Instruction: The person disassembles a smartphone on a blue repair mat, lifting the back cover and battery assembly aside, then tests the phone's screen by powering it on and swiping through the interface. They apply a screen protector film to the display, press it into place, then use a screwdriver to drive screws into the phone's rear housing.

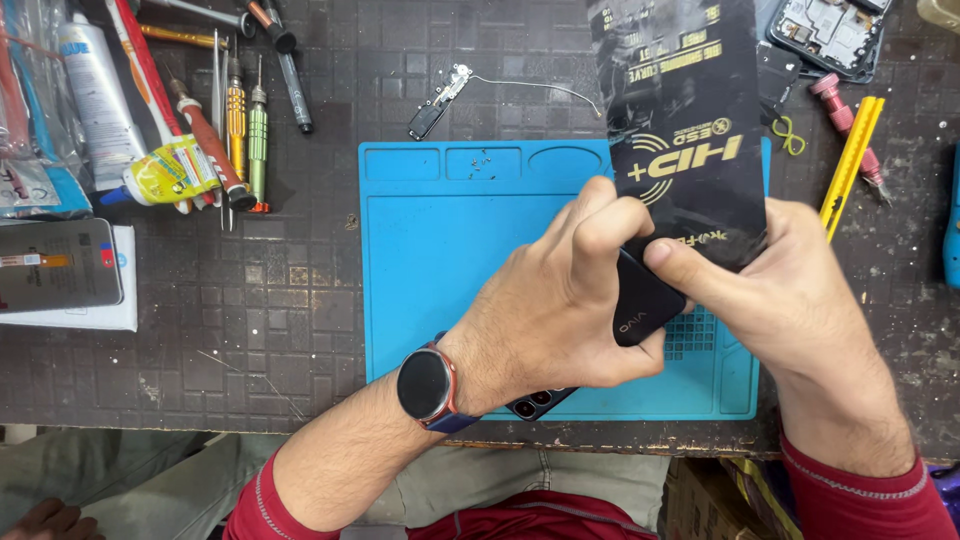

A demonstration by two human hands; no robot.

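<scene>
Head view, left hand: clenched around a black smartphone, which is held above the blue silicone work mat; a round dark wristwatch is worn on the wrist.
Head view, right hand: closed in a pinch, the thumb pressed against the phone's upper end and the lower edge of a black protective film sheet.
Smartphone: tilted, back side up, its camera end seen below the left palm, over the mat's near edge.
Film sheet: glossy black with gold markings, held upright from the phone towards the far side of the bench.
Mat: laid on a dark, worn gridded bench top.
Far left: screwdrivers, an adhesive tube and a grey phone on a white box.
Far centre: a small flex part with a wire.
Far right: an opened phone frame and a yellow pry tool.
</scene>
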